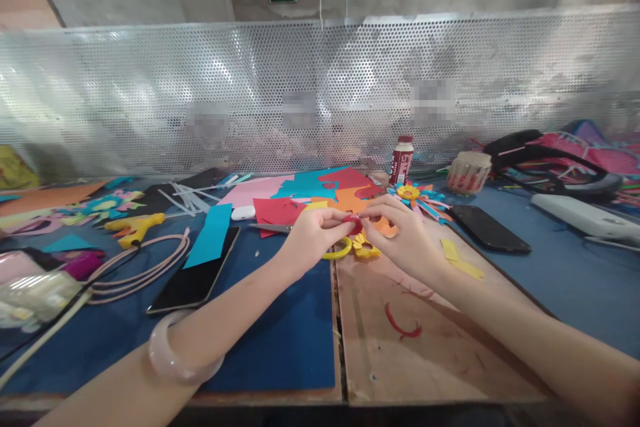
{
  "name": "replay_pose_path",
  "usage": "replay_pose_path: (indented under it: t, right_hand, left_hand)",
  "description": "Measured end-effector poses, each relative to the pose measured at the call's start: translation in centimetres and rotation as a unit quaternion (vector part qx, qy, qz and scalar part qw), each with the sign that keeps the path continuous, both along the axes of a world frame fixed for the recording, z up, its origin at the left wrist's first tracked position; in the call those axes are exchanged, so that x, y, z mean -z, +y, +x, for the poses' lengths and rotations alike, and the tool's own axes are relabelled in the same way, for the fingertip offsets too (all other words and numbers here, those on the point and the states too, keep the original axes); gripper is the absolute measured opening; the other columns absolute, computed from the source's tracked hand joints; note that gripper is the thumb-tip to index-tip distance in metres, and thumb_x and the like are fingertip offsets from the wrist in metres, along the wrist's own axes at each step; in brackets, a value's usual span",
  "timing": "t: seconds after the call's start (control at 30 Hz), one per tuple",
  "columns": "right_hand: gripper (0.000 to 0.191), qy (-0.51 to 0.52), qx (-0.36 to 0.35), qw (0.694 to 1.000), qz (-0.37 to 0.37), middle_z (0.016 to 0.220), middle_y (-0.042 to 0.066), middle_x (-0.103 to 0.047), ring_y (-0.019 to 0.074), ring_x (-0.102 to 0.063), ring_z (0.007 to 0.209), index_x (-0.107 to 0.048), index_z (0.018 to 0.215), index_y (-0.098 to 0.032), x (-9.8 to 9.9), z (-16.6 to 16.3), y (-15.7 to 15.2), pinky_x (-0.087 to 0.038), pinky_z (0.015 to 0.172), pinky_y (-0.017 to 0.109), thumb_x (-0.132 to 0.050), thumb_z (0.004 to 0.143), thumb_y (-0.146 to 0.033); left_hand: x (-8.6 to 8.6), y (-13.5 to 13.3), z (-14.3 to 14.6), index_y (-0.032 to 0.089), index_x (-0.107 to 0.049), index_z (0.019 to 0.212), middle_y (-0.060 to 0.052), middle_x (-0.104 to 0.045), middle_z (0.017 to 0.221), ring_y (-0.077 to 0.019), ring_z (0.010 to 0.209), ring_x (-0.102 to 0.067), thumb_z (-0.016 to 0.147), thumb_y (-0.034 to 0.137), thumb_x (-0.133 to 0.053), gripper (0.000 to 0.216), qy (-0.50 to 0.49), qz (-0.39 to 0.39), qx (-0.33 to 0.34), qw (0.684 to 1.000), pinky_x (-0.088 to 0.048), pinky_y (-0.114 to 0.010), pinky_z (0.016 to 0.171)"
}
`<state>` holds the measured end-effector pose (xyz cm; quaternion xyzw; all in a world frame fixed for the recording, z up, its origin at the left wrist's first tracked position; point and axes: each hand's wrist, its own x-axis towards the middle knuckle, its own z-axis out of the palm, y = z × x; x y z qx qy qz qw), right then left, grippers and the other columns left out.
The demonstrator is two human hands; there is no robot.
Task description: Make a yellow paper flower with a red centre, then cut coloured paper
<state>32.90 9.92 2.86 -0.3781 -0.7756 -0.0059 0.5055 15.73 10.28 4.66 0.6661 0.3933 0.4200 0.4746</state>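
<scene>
Between my two hands is a small red paper piece, curled or round in shape. My left hand pinches it from the left with thumb and forefinger. On the other side my right hand has its fingertips closed on its edge. Just below lie a yellow paper flower and a yellow loop handle of what look like scissors, partly behind my left hand. Sheets of red paper and orange paper lie behind the hands. Red paper scraps are scattered on the bare wood board.
A phone with blue paper on it lies left, near a yellow glue gun and a coiled cable. To the right are another phone, a bottle, a jar and a multicoloured paper flower. A perforated metal screen stands behind.
</scene>
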Motion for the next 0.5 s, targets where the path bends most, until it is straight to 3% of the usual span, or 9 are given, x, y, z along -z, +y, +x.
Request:
replay_pose_path:
  t: [0.17, 0.4, 0.5]
  right_hand:
    - [0.006, -0.034, -0.005, 0.995, 0.091, 0.087, 0.007, -0.06, 0.0201, -0.056, 0.084, -0.062, 0.083, -0.017, 0.32, 0.05, 0.21, -0.048, 0.072, 0.034, -0.056, 0.084, -0.016]
    - [0.011, -0.051, -0.015, 0.994, 0.095, 0.082, 0.006, -0.06, 0.0195, -0.055, 0.078, -0.059, 0.078, -0.017, 0.61, -0.09, 0.49, -0.046, 0.069, 0.034, -0.053, 0.083, -0.01]
    - [0.012, -0.037, -0.023, 0.997, 0.065, 0.079, 0.005, -0.058, 0.0187, -0.054, 0.075, -0.057, 0.073, -0.017, 0.5, -0.19, 0.3, -0.045, 0.066, 0.033, -0.052, 0.081, -0.01]
  left_hand:
    - [-0.05, -0.02, -0.09, 0.013, -0.066, 0.092, -0.007, -0.072, 0.085, -0.0172, 0.08, -0.067, 0.076, 0.029, -0.065, 0.023, 0.019, 0.009, 0.003, 1.0, -0.051, -0.027, 0.074]
    - [0.14, 0.05, -0.13, 0.012, -0.067, 0.088, -0.008, -0.072, 0.088, -0.0176, 0.083, -0.068, 0.075, 0.025, -0.064, 0.019, 0.064, 0.079, 0.004, 0.995, -0.052, -0.025, 0.075]
    - [0.15, 0.05, -0.03, 0.011, -0.068, 0.088, -0.009, -0.072, 0.089, -0.0186, 0.084, -0.068, 0.075, 0.026, -0.064, 0.02, 0.067, 0.07, 0.002, 0.995, -0.052, -0.027, 0.075]
